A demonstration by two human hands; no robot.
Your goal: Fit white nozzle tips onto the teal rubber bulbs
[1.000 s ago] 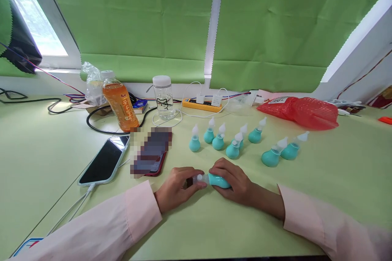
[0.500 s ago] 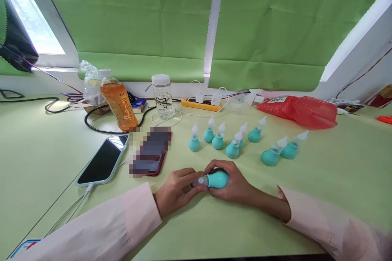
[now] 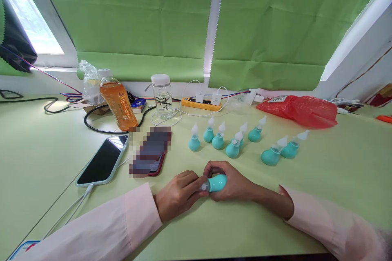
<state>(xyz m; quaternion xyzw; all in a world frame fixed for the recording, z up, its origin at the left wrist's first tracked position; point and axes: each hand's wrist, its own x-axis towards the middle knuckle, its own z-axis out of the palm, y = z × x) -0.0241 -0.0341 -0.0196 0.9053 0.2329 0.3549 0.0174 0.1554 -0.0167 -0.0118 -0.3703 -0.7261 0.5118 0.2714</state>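
Observation:
A teal bulb nasal aspirator (image 3: 218, 182) lies sideways between my two hands, just above or on the table; I cannot tell which. My right hand (image 3: 235, 184) is wrapped round its squeeze bulb. With thumb and fingers, my left hand (image 3: 180, 194) pinches the clear nozzle end, and most of that tip is hidden behind the fingers. Several similar aspirators with whitish, see-through tips stand beyond my hands, among them one at the left (image 3: 194, 142), one near the middle (image 3: 232, 149) and a tilted one at the right (image 3: 270, 156).
Left of my hands lie a phone in a red case (image 3: 157, 165) and a charging phone (image 3: 104, 161). An orange drink bottle (image 3: 119, 106), a clear water bottle (image 3: 164, 100), a yellow power strip (image 3: 201, 105) and a red plastic bag (image 3: 301, 111) line the back of the table.
My left fingers have closed further over the nozzle, covering more of it. The held aspirator has shifted slightly left and tilted a little.

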